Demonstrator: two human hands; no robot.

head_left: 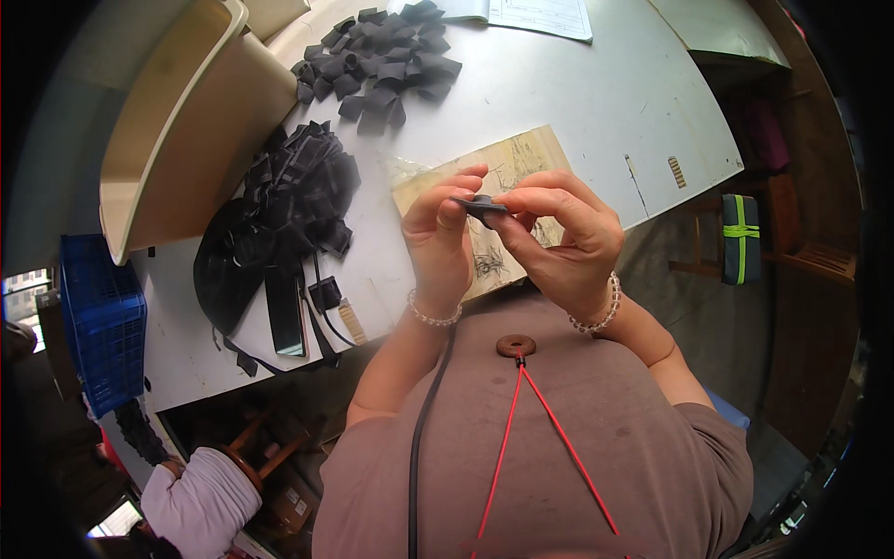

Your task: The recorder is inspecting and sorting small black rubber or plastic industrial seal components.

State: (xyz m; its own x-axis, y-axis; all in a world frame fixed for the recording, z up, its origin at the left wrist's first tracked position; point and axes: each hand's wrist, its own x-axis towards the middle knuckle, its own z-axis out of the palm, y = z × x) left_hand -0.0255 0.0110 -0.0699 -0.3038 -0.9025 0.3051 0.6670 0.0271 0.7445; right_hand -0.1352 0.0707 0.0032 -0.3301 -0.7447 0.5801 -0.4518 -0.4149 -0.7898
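A small dark grey piece of folded fabric [480, 207] is held up between my two hands, above a marked wooden board [533, 149]. My left hand [443, 219] pinches its left end between thumb and fingers. On the other end, the thumb and forefinger of my right hand [563, 228] are closed. To the left lies a heap of black fabric strips [303, 191]. Farther off is a loose pile of dark grey fabric pieces [382, 65], similar in colour to the held one.
A beige plastic bin [186, 130] stands at the left beside a blue crate [102, 317]. A phone [285, 312] and a cable lie near the table's front edge. An open notebook [540, 17] is at the back. Another person in a pale top [205, 498] sits at lower left.
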